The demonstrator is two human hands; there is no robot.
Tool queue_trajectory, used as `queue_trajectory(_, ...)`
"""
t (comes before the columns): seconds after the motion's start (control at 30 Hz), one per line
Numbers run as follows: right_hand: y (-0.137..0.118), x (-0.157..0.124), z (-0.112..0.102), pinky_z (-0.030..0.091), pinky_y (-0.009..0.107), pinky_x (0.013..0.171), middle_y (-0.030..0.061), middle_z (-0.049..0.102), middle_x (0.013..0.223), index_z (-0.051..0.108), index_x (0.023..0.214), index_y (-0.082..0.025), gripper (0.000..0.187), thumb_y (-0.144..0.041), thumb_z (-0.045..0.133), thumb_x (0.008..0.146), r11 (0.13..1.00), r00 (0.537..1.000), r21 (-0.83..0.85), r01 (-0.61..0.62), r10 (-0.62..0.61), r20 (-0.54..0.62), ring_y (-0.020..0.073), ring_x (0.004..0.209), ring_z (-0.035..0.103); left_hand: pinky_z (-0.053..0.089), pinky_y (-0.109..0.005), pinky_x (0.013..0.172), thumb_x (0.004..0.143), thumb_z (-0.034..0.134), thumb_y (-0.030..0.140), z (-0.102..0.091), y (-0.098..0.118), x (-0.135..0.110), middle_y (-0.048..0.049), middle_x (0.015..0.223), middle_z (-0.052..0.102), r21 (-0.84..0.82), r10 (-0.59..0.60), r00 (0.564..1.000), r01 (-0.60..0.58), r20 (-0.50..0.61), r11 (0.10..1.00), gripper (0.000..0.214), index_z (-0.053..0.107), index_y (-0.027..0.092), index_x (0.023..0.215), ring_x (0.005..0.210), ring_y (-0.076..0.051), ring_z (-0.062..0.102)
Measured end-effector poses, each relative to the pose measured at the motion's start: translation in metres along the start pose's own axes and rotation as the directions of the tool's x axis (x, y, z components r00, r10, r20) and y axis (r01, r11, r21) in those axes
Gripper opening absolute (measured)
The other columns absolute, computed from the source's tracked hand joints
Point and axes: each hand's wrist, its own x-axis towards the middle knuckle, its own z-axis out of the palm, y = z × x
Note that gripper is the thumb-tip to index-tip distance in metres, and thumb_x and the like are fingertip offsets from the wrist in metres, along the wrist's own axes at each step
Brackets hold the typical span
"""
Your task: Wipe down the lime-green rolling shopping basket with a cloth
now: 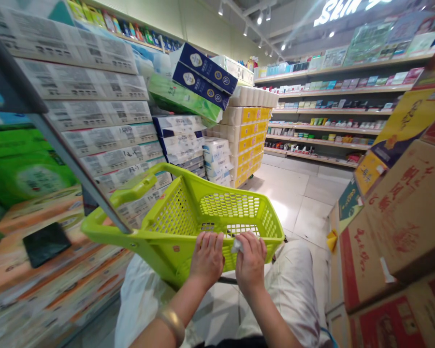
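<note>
A lime-green plastic shopping basket (pixel 166 241) with perforated walls stands in front of my knees, a long grey pull handle (pixel 79 169) slanting up from its left end. My left hand (pixel 207 256) has its fingers hooked over the near rim. Just right of it, my right hand (pixel 251 258) grips the same rim. A crumpled white tissue (pixel 239 242) is tucked between the right thumb and fingers. Nothing shows inside the basket where its floor is visible.
Stacked tissue packs (pixel 105 113) rise on the left, with a dark phone (pixel 46 244) lying on orange packs. Cardboard cartons (pixel 409 208) line the right side. A tiled floor (pixel 308 193) leads to stocked shelves (pixel 333 89) at the back.
</note>
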Motion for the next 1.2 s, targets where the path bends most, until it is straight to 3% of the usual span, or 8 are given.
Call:
queue_trajectory(0.13, 0.003, -0.002, -0.003, 0.013, 0.041, 0.110, 0.0034, 0.064, 0.115, 0.059, 0.113, -0.026, 0.033, -0.015, 0.041, 0.088, 1.000, 1.000, 0.005, 0.023, -0.023, 0.002, 0.0186, 0.117, 0.053, 0.031, -0.045, 0.106, 0.073, 0.056, 0.015, 0.000, -0.003, -0.001, -0.0097, 0.106, 0.058, 0.006, 0.016, 1.000, -0.016, 0.005, 1.000, 0.047, 0.051, 0.014, 0.120, 0.107, -0.027, 0.048)
queue_trajectory(0.3, 0.054, -0.002, -0.022, 0.017, 0.044, 0.107, 0.0055, 0.064, 0.112, 0.060, 0.109, -0.023, 0.033, -0.014, 0.041, 0.084, 0.984, 0.990, -0.119, -0.134, 0.126, -0.069, 0.0207, 0.111, 0.055, 0.031, -0.044, 0.106, 0.073, 0.055, 0.015, 0.001, -0.003, -0.002, -0.0093, 0.106, 0.057, 0.005, 0.017, 1.000, -0.017, 0.007, 1.000, 0.049, 0.050, 0.015, 0.122, 0.107, -0.026, 0.048)
queue_trajectory(0.4, 0.069, 0.000, -0.026, 0.020, 0.045, 0.105, 0.0070, 0.065, 0.110, 0.061, 0.105, -0.021, 0.032, -0.014, 0.039, 0.082, 0.969, 0.976, -0.145, -0.199, 0.183, -0.116, 0.0221, 0.109, 0.055, 0.031, -0.046, 0.107, 0.073, 0.055, 0.017, 0.002, -0.001, -0.002, -0.0091, 0.107, 0.057, -0.008, -0.006, 1.000, 0.006, 0.023, 1.000, 0.049, 0.049, 0.016, 0.122, 0.108, -0.026, 0.048)
queue_trajectory(0.53, 0.040, 0.002, -0.015, 0.026, 0.042, 0.103, 0.0080, 0.065, 0.107, 0.061, 0.103, -0.020, 0.031, -0.013, 0.040, 0.082, 0.987, 0.983, -0.060, -0.152, 0.144, -0.113, 0.0227, 0.110, 0.054, 0.031, -0.047, 0.106, 0.073, 0.055, 0.017, 0.001, 0.001, 0.000, -0.0096, 0.106, 0.057, -0.011, -0.026, 0.999, 0.026, 0.033, 1.000, 0.049, 0.050, 0.016, 0.122, 0.107, -0.027, 0.049)
queue_trajectory(0.7, -0.012, -0.001, -0.001, 0.019, 0.041, 0.109, 0.0061, 0.063, 0.116, 0.059, 0.113, -0.022, 0.034, -0.013, 0.040, 0.087, 0.999, 1.000, 0.038, 0.004, -0.005, 0.026, 0.0207, 0.122, 0.049, 0.032, -0.047, 0.106, 0.074, 0.052, 0.016, -0.001, 0.000, 0.000, -0.0099, 0.107, 0.057, -0.015, -0.009, 1.000, 0.010, 0.030, 1.000, 0.048, 0.048, 0.016, 0.123, 0.109, -0.027, 0.048)
queue_trajectory(0.83, 0.007, -0.004, -0.007, 0.014, 0.043, 0.110, 0.0035, 0.064, 0.115, 0.060, 0.112, -0.026, 0.033, -0.014, 0.041, 0.087, 1.000, 1.000, 0.003, 0.013, -0.013, 0.006, 0.0198, 0.117, 0.054, 0.032, -0.046, 0.107, 0.075, 0.052, 0.015, -0.001, -0.001, -0.002, -0.0097, 0.109, 0.057, -0.023, -0.002, 0.999, 0.003, 0.037, 1.000, 0.049, 0.047, 0.016, 0.123, 0.110, -0.026, 0.048)
queue_trajectory(1.03, 0.062, -0.002, -0.024, 0.019, 0.046, 0.106, 0.0066, 0.065, 0.111, 0.061, 0.106, -0.022, 0.030, -0.015, 0.042, 0.084, 0.984, 0.987, -0.116, -0.133, 0.121, -0.105, 0.0224, 0.110, 0.056, 0.031, -0.045, 0.108, 0.073, 0.054, 0.016, 0.001, 0.000, -0.002, -0.0088, 0.109, 0.057, -0.014, -0.016, 0.999, 0.016, 0.045, 1.000, 0.050, 0.049, 0.016, 0.123, 0.109, -0.026, 0.048)
queue_trajectory(1.2, 0.027, -0.001, -0.012, 0.025, 0.042, 0.104, 0.0082, 0.065, 0.109, 0.061, 0.105, -0.020, 0.029, -0.014, 0.040, 0.084, 0.995, 0.993, -0.033, -0.095, 0.092, -0.076, 0.0232, 0.113, 0.053, 0.031, -0.046, 0.107, 0.074, 0.054, 0.017, 0.001, 0.002, -0.001, -0.0090, 0.108, 0.057, -0.019, -0.028, 0.999, 0.028, 0.037, 0.999, 0.048, 0.048, 0.016, 0.122, 0.108, -0.027, 0.049)
